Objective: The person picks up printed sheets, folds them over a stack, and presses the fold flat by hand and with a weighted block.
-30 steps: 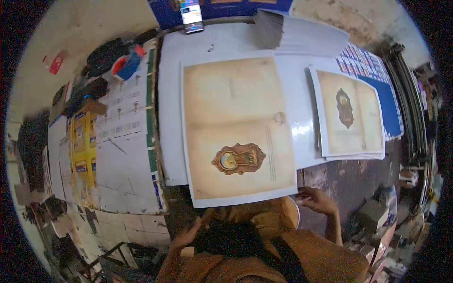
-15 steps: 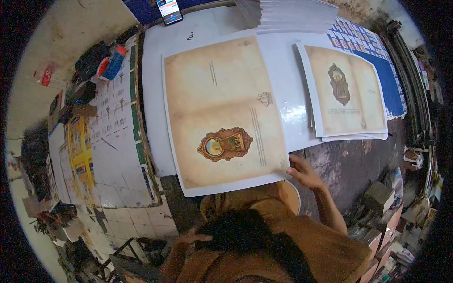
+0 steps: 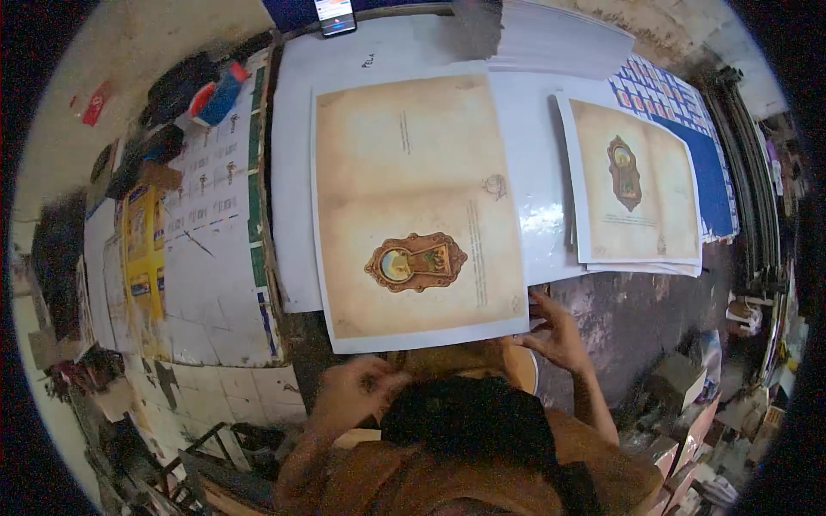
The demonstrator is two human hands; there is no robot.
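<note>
A large printed sheet [image 3: 413, 198], tan like old parchment with an ornate keyhole picture, lies on the white tabletop, its lower edge jutting past the table's near side. My right hand [image 3: 557, 334] is at its lower right corner, fingers bent beside the edge and thumb spread below; no grip on the paper shows. Just below the sheet's lower left part is my left hand [image 3: 366, 387], bent inward and smeared by motion, so its fingers cannot be read. To the right lies a small pile of similar printed sheets [image 3: 637, 185], slightly fanned at the bottom.
A thick stack of white paper [image 3: 559, 39] stands at the far side, near a phone [image 3: 335, 15] with a lit screen. Blue-and-white printed sheets [image 3: 705, 163] lie at the right. A second paper-covered table [image 3: 211, 292] is on the left, bearing a red-and-blue object [image 3: 218, 95].
My left hand has risen toward the sheet's lower edge. At the right corner, my right thumb and fingers have spread apart. The whole view has shifted a little.
</note>
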